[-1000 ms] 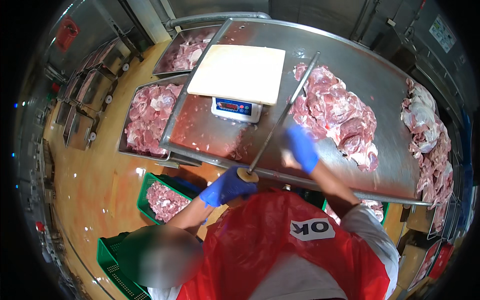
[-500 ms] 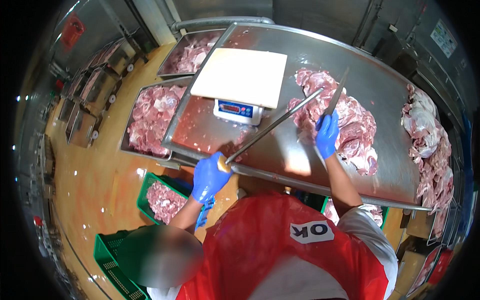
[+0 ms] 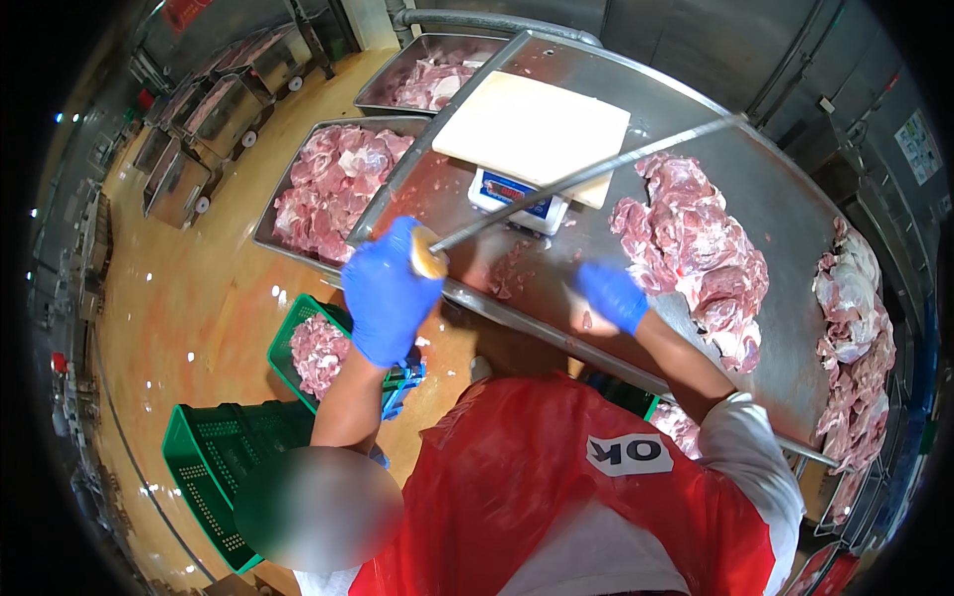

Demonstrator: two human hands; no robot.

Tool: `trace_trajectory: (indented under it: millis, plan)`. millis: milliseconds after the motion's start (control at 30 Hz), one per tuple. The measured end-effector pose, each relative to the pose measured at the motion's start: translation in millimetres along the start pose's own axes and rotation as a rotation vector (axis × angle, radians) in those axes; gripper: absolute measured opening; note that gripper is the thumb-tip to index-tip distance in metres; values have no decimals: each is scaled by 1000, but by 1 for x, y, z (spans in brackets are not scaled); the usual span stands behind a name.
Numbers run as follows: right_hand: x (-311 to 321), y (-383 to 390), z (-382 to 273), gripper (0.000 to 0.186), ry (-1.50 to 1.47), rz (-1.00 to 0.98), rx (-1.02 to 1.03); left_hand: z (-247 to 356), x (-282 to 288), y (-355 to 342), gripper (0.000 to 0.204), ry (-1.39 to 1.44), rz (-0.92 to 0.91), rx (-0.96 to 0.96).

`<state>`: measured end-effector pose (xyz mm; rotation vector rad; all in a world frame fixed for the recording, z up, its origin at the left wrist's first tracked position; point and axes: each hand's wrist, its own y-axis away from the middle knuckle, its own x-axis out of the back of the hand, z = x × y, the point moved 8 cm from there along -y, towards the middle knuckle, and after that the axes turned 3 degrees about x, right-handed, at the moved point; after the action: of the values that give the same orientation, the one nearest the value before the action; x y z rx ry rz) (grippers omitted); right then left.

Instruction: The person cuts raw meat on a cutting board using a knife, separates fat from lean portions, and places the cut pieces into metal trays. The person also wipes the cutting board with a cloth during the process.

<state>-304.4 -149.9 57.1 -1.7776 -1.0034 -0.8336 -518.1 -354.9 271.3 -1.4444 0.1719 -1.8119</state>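
Left hand (image 3: 386,298) grips the wooden handle of a long steel rod (image 3: 596,174); I see it running up-right across the table (image 3: 696,129). Right hand (image 3: 611,295) lies flat beside the meat pile (image 3: 701,258), holding nothing.

Both hands are covered by blue disposable gloves: the left hand (image 3: 386,293) and the right hand (image 3: 613,295) each show a thin, close-fitting glove that ends at the wrist. The forearms are uncovered above the gloves. A red apron (image 3: 556,487) of smooth, slightly glossy material covers the torso, creased in broad folds, and bears a small white rectangular patch (image 3: 636,453) with dark lettering on the chest area. Beneath the apron is a white short-sleeved shirt (image 3: 755,447), its sleeve visible at the right shoulder and more white fabric showing at the lower edge.
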Motion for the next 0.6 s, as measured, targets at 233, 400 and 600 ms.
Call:
trace_trajectory:
  millis: [233, 400, 600]
  plan:
    - [112, -101, -80, 28, -1031, 302, -394, -32, 3, -1, 21, 49, 9, 55]
    - [92, -102, -108, 29, -1122, 159, -114, -41, 4, -3, 18, 85, 9, 7]
    - [17, -62, -87, 13, 254, -292, 57, -93, 20, -4, 19, 78, 66, 103]
